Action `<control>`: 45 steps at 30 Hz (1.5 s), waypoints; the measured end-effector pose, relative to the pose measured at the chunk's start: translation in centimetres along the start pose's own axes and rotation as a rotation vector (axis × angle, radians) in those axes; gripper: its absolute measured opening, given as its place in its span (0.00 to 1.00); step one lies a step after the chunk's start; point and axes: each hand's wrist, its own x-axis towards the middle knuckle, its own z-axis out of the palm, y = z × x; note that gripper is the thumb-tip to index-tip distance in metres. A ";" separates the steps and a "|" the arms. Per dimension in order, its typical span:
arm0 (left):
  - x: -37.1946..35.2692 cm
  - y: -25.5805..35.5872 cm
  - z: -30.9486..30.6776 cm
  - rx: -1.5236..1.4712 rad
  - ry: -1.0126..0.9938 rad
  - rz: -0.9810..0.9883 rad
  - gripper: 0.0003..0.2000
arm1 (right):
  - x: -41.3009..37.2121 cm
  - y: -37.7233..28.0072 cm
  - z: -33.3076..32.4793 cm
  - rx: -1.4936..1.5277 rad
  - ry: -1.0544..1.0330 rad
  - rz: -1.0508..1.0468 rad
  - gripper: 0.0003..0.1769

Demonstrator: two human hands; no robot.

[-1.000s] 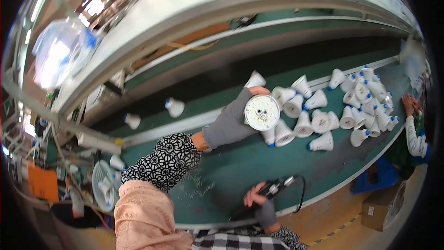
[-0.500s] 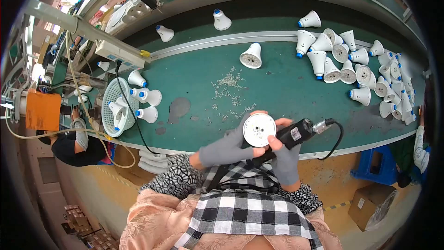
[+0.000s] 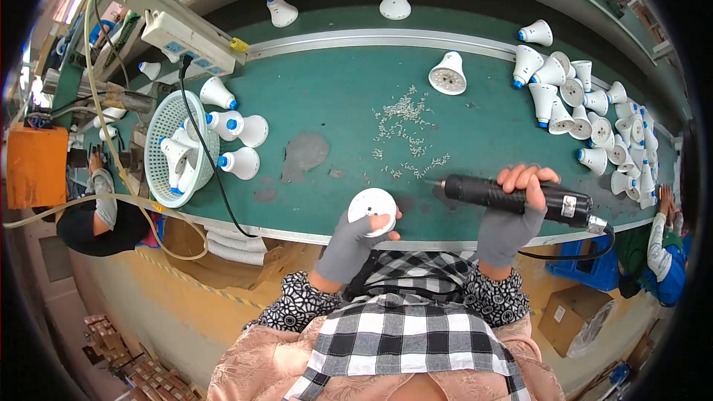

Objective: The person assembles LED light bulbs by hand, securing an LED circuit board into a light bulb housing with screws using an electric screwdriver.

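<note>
My left hand (image 3: 355,243), in a grey fingerless glove, grips a white bulb housing (image 3: 373,206) by its rim near the bench's front edge, its round face up and the thumb across it. My right hand (image 3: 516,223), gloved alike, is wrapped round a black electric screwdriver (image 3: 483,191), whose tip points left over the bench. The tip is apart from the housing, close to the lower end of a scatter of tiny pale screws (image 3: 405,111). Behind the screws a white bulb housing (image 3: 448,74) stands alone on the green bench (image 3: 342,89).
Many blue-tipped white housings (image 3: 600,130) crowd the right side. At left are a pale green basket (image 3: 160,174) holding housings, a power strip (image 3: 186,41) and a black cable (image 3: 210,156). Two housings rest on the back ledge. Co-workers' arms (image 3: 659,252) show at both sides.
My hands have moved apart: the left has shifted left with the housing, the right has moved right with the screwdriver, now lifted off the housing. The camera view has shifted as well.
</note>
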 end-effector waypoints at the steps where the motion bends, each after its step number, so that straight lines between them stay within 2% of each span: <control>1: -0.1 -0.2 -0.2 0.087 0.034 0.010 0.20 | 0.2 0.4 0.8 -0.010 0.027 -0.007 0.12; 2: -0.2 -0.3 -0.3 0.175 0.068 0.018 0.20 | 0.3 0.9 1.3 -0.030 0.031 -0.011 0.12; 6: -0.3 -0.7 0.0 0.200 0.130 0.085 0.22 | 0.3 2.9 2.3 -0.074 0.035 -0.020 0.12; 17: -0.5 -0.1 -0.4 0.280 0.124 0.100 0.20 | 0.0 4.9 2.8 -0.232 0.026 -0.044 0.11; 24: -0.7 0.5 0.1 0.325 0.125 0.096 0.19 | 0.2 5.0 2.6 -0.216 0.030 0.009 0.11; 27: -0.2 0.3 -0.7 0.480 0.083 0.257 0.19 | 0.4 3.8 3.1 -0.156 0.068 0.048 0.10; 30: 0.3 1.7 -0.7 1.055 0.048 0.620 0.19 | 1.0 2.1 2.8 -0.076 0.095 0.096 0.08; 33: 0.5 2.7 0.2 1.290 -0.028 0.711 0.19 | 1.3 0.4 2.6 -0.004 0.108 0.171 0.06; 39: 0.4 3.4 2.0 1.573 -0.151 0.805 0.21 | 0.7 -1.8 2.8 0.046 0.075 0.175 0.05; 45: -0.2 3.0 3.0 1.597 -0.168 0.802 0.25 | 0.0 -2.9 2.8 0.068 0.037 0.161 0.06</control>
